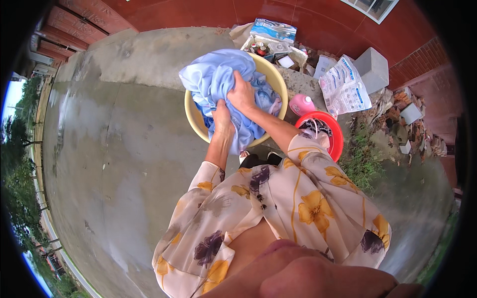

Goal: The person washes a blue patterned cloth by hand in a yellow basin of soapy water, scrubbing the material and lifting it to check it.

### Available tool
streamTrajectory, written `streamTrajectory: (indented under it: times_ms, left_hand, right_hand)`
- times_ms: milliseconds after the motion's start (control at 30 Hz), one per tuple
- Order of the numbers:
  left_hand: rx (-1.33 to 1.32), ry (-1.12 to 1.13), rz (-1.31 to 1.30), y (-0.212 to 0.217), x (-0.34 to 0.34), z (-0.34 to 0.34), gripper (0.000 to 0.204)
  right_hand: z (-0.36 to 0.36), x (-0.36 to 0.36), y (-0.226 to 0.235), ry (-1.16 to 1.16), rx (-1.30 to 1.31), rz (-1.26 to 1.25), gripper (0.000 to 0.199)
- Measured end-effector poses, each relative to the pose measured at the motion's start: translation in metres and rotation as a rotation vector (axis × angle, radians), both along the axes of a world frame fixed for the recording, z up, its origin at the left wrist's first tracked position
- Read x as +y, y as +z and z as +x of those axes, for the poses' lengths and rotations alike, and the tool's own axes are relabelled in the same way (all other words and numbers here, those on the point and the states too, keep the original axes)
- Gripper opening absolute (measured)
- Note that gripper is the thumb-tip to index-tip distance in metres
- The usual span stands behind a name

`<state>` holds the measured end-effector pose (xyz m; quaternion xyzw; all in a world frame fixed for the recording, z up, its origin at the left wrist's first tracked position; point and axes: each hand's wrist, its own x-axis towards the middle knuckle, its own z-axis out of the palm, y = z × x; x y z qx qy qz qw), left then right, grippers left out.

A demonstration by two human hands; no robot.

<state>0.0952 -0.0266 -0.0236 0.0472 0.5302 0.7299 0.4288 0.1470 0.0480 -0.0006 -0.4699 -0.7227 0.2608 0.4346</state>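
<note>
Both the left hand point(221, 119) and the right hand point(241, 94) have their fingers bent closed around folds of a light-blue cloth point(211, 74). This cloth lies bunched in a pale yellow basin point(284, 97), with some parts hanging over the rim, beside other bluish fabric point(267, 95). To the right, a red bucket point(339, 136) contains dark and pale garments point(318, 130), and a pink bottle point(299, 105) is just beside it. Farther away are a white printed package point(344, 87), a foam box point(300, 56) with small items point(279, 48), and a red wall point(198, 14).
</note>
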Motion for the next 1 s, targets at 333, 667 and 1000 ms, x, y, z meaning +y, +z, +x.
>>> streamTrajectory:
  times_ms: [333, 667, 1000]
  left_hand:
    - [-0.418, -0.409, 0.895, -0.074, -0.013, -0.04, 0.034]
    - [0.464, -0.141, -0.15, 0.06, -0.089, -0.05, 0.065]
    - [-0.515, -0.17, 0.176, -0.006, -0.041, -0.112, 0.089]
  right_hand:
    - [-0.004, -0.085, 0.017, 0.368, 0.114, 0.051, 0.013]
    - [0.07, 0.091, 0.014, 0.215, 0.114, -0.384, 0.057]
    - [-0.055, -0.027, -0.007, 0.954, 0.153, -0.145, 0.03]
